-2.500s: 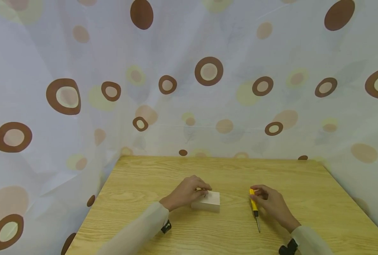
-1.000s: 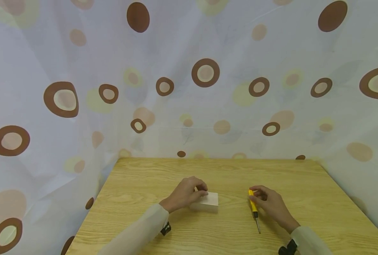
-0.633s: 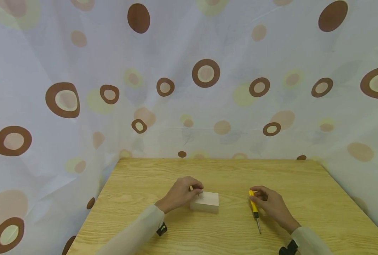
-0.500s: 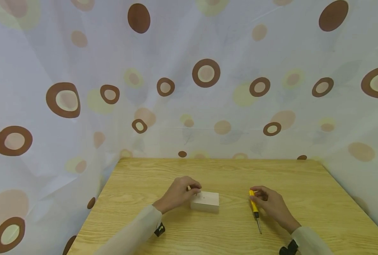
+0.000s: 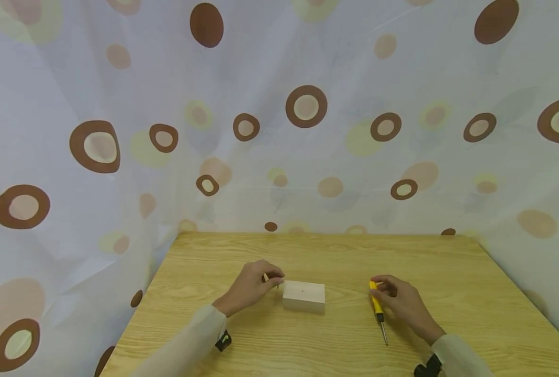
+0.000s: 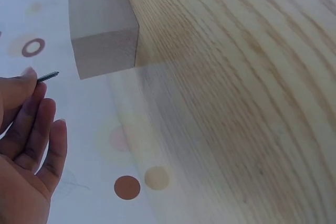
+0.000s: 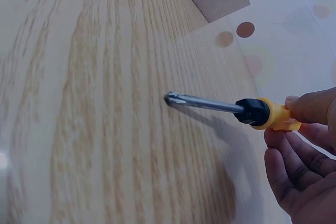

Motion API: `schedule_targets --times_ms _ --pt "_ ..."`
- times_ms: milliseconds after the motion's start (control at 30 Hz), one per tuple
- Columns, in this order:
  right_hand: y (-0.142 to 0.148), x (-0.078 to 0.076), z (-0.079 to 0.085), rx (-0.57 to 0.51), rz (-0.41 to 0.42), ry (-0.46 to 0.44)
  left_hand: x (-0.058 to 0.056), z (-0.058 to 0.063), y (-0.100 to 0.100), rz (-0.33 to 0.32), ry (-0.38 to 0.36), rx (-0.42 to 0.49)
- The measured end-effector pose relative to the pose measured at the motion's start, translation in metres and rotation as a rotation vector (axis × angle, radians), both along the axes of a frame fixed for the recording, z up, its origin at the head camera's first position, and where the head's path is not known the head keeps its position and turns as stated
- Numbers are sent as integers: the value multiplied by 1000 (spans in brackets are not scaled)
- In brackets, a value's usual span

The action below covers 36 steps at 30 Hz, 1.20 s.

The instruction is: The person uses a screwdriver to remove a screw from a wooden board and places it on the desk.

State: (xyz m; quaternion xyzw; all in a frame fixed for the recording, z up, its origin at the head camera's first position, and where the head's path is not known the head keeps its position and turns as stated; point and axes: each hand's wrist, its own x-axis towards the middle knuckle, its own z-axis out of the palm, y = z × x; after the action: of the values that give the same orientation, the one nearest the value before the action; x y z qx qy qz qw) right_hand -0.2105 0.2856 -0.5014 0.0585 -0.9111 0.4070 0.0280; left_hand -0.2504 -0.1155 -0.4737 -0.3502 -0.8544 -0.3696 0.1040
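Observation:
My left hand pinches a small screw between thumb and forefinger, its pointed end sticking out past the fingertips. Just to the right of that hand, a pale wooden block lies on the table with a small dark hole in its top face. In the left wrist view the screw's tip is a short way off the block's end. My right hand grips the yellow handle of a Phillips screwdriver. The shaft slants down toward the near side of the table, cross tip foremost.
The wood-grain table stretches out under both hands. A white curtain printed with brown and beige circles hangs behind it and along both sides. Each wrist wears a black camera strap.
My left hand has drawn away from the block to the left, carrying the screw and uncovering the hole in the top. The right hand and screwdriver have stayed nearly still.

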Motion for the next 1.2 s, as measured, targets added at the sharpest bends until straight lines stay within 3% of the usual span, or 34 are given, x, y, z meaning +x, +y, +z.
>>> schedule_targets --times_ms 167,400,533,1200 --pt "0 -1 0 -6 0 -4 0 -5 -13 15 -21 1" --pt "0 3 -3 -16 1 -34 7 -15 -30 42 -110 -21" --pt "0 5 -3 -16 1 -30 10 -21 -38 67 -106 -27" --pt "5 -3 -7 -15 4 -20 12 -21 -54 129 -147 -117"
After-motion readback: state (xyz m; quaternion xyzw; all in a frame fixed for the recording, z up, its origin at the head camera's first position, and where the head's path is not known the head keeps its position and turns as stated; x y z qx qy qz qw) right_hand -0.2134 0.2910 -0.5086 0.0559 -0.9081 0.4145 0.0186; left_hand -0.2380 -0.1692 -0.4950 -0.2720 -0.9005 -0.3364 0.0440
